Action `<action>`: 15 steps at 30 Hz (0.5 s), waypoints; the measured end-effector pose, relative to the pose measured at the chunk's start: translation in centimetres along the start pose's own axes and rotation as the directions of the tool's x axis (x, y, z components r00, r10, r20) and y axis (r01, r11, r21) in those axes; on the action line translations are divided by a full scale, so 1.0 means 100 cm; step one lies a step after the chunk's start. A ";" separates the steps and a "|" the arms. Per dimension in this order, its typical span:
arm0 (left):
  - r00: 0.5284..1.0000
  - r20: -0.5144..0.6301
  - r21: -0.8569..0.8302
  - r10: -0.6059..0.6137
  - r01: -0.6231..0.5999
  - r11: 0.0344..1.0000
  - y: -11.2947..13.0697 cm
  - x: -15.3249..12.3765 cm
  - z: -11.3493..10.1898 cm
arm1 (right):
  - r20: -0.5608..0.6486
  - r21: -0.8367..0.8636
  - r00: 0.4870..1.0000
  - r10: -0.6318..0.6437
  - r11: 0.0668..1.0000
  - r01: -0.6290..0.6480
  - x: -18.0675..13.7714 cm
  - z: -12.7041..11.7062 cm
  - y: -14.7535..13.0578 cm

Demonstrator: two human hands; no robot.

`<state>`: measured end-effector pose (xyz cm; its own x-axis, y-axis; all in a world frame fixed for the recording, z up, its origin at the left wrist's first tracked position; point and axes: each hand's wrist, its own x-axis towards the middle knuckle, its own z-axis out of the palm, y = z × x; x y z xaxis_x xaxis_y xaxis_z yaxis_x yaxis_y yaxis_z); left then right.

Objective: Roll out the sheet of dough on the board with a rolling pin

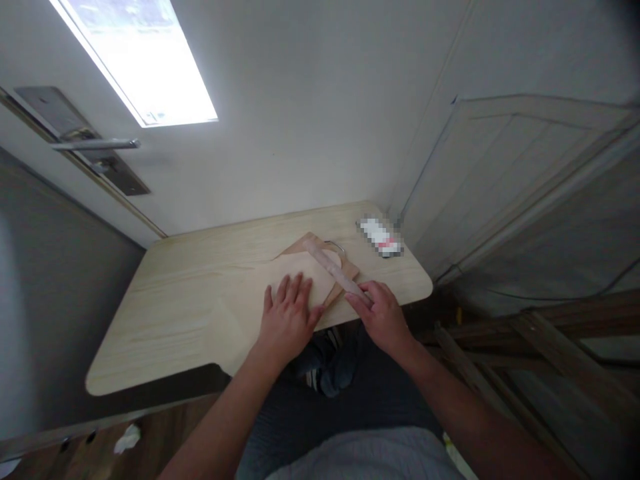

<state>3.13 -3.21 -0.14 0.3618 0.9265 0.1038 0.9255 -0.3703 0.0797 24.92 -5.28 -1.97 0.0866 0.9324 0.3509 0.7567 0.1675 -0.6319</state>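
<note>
My left hand (289, 317) lies flat with its fingers a little apart, pressing on a pale, rounded sheet (245, 297). In my right hand (383, 317) is one end of a flat, light-coloured stick (333, 268), which slants up and left across the sheet's right end. Whether the stick touches the sheet I cannot tell. Beneath that end, corners of a light brown sheet (300, 245) stick out. A thin curved metal piece (337, 247) shows just behind the stick; the rest of it is hidden.
The wood-patterned tabletop (150, 307) stands against a white door with a metal handle (95, 145). A blurred-out phone-like object (380, 237) lies at the table's right end. Wooden bars (555, 337) stand at the right. A crumpled white scrap (127, 438) is on the floor.
</note>
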 end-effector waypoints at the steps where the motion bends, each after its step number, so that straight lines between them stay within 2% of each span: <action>1: 1.000 -0.005 -0.008 0.001 -0.001 1.000 0.007 -0.013 0.002 | 0.005 -0.021 1.000 -0.001 1.000 0.001 -0.002 -0.002 0.000; 3: 1.000 -0.026 -0.011 0.002 -0.003 1.000 0.014 -0.031 0.006 | 0.025 -0.060 1.000 -0.011 0.998 0.013 -0.006 -0.005 0.000; 5: 0.999 -0.036 -0.008 0.018 -0.018 1.000 0.013 -0.039 0.008 | 0.056 -0.084 0.998 -0.031 0.996 0.036 -0.008 -0.005 0.000; 10: 0.999 -0.021 -0.010 0.039 -0.039 0.999 -0.002 -0.025 0.009 | 0.118 -0.114 0.991 -0.059 0.991 0.072 -0.004 0.006 -0.004; 15: 1.000 -0.009 -0.042 0.030 -0.030 0.999 -0.002 -0.026 0.003 | 0.120 -0.175 0.992 -0.034 0.983 0.055 -0.003 0.015 -0.014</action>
<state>2.02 -5.49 -0.71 0.3883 0.9143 0.1148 0.9086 -0.4007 0.1177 22.85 -5.28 -2.22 -0.0173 0.9577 0.2871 0.8621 0.1598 -0.4808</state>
